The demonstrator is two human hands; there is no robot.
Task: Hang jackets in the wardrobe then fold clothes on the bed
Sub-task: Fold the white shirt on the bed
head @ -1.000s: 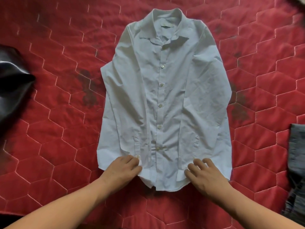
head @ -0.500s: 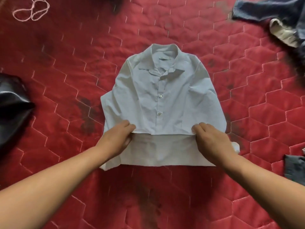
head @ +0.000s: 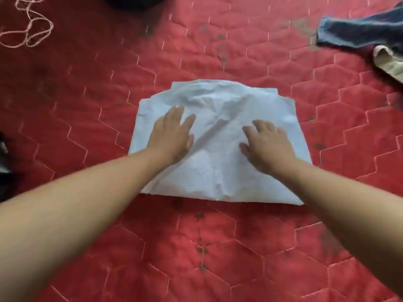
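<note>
Head view: left hand [head: 172, 136] and right hand [head: 267, 147] both lie flat on the shirt [head: 218, 177], fingers extended, palms down, gripping nothing. Pressing or smoothing, can't tell which from one blurred frame. Change: half a second ago both hands pinched the hem with the fold only partway up, collar and buttons showing. Now the lower half is carried right over the top and the pinch is gone, so the shirt is a compact packet, plain side up, mid-bed [head: 196, 247]. Judgement: this fold is done bar flattening. A diagonal crease runs between the hands and the far edge is rumpled, so it likely wants a smoothing pass, maybe one more fold. Hidden: collar, buttons and sleeves sit under the top layer, so inner alignment can't be checked. Blue garment [head: 359, 33] far right is cut by the frame edge, with a pale piece [head: 388, 62] just beside it, unidentifiable. Cord [head: 28, 29] far left. Dark shape [head: 130, 1] at the top edge is too cropped to name. Wardrobe not in view.
</note>
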